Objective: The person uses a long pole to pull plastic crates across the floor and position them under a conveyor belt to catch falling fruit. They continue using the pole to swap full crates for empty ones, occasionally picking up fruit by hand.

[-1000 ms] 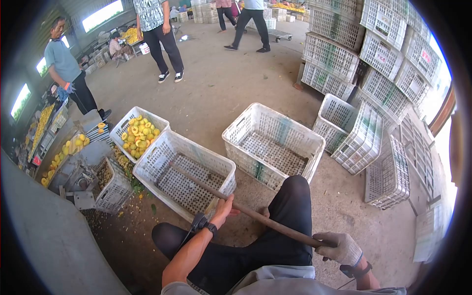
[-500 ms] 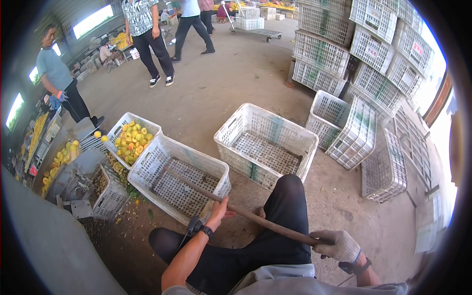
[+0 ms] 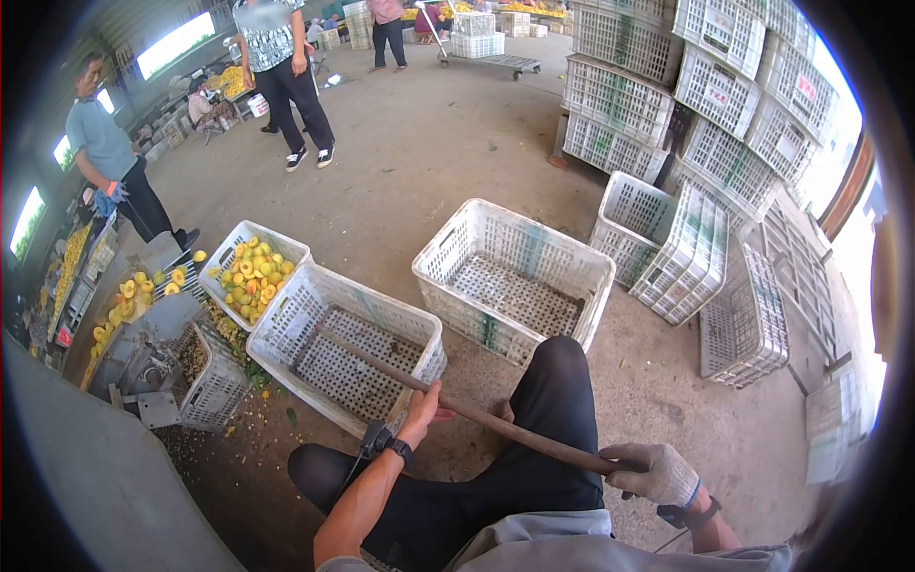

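Note:
A long wooden pole [image 3: 519, 435] slants across my lap, its far end reaching down into a white plastic crate [image 3: 434, 357] in front of me. Around its near end my right hand [image 3: 658, 473], in a knitted work glove, is closed. My left hand [image 3: 422, 417], bare with a watch strap at the wrist, holds the pole farther along, near that crate's front corner. Only the pole's tip shows inside the crate, over the perforated floor. Just beyond it, another crate [image 3: 250, 229] holds yellow, halved-looking fruit [image 3: 255, 278].
A metal machine [image 3: 143, 348] with fruit on its chute stands at left, beside a crate of pits [image 3: 217, 393]. Another white crate [image 3: 515, 272] sits ahead. Tall crate stacks [image 3: 624, 95] rise at right. Several people stand or sit farther back, including a person in a blue-grey shirt [image 3: 103, 138].
More fruit pieces have come along the chute toward the fruit crate. A walking person at the back has passed left behind the person in the patterned shirt. My hands and pole stay put.

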Tool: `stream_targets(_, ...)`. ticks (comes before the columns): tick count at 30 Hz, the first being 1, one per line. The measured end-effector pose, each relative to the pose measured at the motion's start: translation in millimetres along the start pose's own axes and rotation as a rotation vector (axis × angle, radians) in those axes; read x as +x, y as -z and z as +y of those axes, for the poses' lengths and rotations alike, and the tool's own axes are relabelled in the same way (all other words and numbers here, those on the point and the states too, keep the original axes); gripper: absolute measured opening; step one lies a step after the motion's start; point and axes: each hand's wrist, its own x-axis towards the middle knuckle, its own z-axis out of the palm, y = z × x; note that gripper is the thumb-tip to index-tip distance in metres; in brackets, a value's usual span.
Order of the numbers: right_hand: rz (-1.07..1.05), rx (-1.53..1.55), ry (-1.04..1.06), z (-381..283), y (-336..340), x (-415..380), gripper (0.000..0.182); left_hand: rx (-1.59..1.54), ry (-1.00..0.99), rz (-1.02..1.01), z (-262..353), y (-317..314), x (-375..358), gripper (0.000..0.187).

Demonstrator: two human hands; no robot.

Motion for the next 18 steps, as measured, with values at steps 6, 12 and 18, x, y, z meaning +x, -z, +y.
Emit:
stream_targets(6,-0.001,-0.001,-0.013,-1.7,0.4,-1.0,0.048,0.002,0.013,0.024,0.8,-1.1,-0.8,0.073)
stream_targets(12,0.009,0.005,0.006,-5.0,-0.3,-2.0,0.048,0.002,0.043,0.002,6.7,-0.7,-5.3,0.075)
stream_targets(18,0.015,0.061,-0.001,1.3,-0.5,-1.2,0.047,-0.022,0.058,0.018,-0.5,0.5,3.9,0.072)
